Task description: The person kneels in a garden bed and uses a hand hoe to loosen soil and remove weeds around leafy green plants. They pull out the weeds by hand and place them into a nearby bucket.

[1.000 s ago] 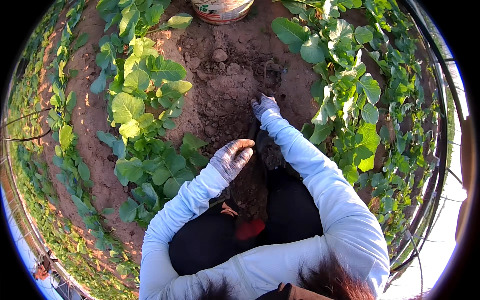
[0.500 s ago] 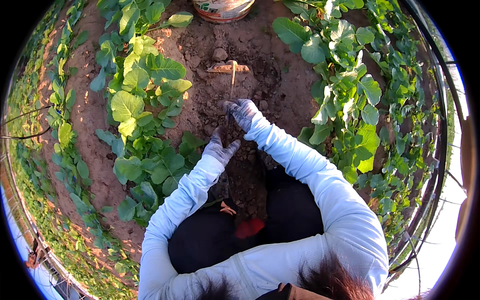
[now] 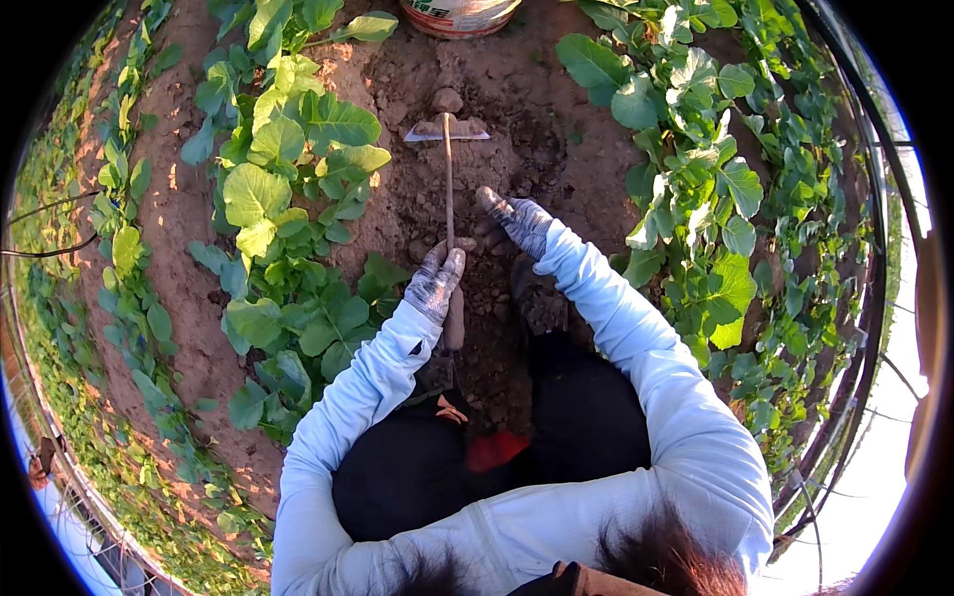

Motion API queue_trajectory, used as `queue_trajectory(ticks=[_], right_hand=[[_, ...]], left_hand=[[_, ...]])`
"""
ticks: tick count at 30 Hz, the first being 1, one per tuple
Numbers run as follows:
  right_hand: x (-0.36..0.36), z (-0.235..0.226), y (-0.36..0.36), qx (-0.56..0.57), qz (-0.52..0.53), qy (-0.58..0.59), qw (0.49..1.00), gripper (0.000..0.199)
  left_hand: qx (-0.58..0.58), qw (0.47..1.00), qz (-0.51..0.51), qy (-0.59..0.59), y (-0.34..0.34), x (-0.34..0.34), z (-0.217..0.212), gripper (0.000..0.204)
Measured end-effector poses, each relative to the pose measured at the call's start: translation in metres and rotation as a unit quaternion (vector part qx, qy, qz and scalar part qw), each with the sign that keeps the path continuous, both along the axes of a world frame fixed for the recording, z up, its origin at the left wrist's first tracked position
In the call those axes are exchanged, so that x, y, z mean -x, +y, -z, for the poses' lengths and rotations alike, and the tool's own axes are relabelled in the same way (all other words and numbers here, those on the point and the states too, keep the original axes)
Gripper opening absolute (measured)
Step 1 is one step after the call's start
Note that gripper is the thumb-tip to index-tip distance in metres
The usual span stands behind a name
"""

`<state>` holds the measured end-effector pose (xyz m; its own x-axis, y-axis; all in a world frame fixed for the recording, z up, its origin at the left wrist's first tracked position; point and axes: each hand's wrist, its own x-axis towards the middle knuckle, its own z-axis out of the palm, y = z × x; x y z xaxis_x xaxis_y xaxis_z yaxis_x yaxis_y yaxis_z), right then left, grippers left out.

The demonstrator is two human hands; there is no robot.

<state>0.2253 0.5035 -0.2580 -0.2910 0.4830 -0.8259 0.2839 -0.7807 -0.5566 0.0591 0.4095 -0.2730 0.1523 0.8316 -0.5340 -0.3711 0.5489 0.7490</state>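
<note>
My left hand [image 3: 433, 281], in a grey glove, closes on the handle of a small hoe [image 3: 449, 187]. The hoe's metal head rests on the soil ahead, its edge shining, and the thick lower end of its handle shows below my hand. To the right of the handle, my right hand [image 3: 519, 221] is apart from it. That glove's fingers are spread over the loose dark soil, with nothing seen in them. Both gloves are dirty at the fingertips. A clod of earth [image 3: 447, 100] lies just beyond the hoe head.
Leafy green plants [image 3: 333, 318] line the furrow's left side, and another row [image 3: 686, 169] runs along the right. A white bucket [image 3: 460, 20] stands at the far end. My shoe [image 3: 543, 298] is below my right hand. Dark curved pipes [image 3: 876, 219] edge the right side.
My right hand has moved off the hoe handle, to the right and nearer. My left hand now grips the handle, and the hoe has straightened, its head turned and shifted slightly left.
</note>
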Motion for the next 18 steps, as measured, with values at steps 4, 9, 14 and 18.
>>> queue_trajectory(ticks=[4,9,14,18], right_hand=[[0.009,-0.018,-0.059,-0.185,-0.084,0.225,0.953,0.058],[-0.007,-0.038,-0.072,-0.003,0.114,0.222,0.968,0.032],[-0.05,-0.026,-0.071,-0.135,0.183,-0.119,0.966,0.029],[-0.073,-0.017,-0.064,-0.173,0.216,-0.198,0.941,0.025]], left_hand=[[-0.039,0.997,0.022,-0.067,0.009,0.0,0.004,0.033],[-0.19,0.965,0.097,0.153,0.003,-0.013,0.012,0.042],[0.037,0.995,0.057,-0.071,-0.005,-0.005,-0.016,0.041],[0.072,0.985,0.095,-0.128,-0.012,0.001,-0.006,0.031]])
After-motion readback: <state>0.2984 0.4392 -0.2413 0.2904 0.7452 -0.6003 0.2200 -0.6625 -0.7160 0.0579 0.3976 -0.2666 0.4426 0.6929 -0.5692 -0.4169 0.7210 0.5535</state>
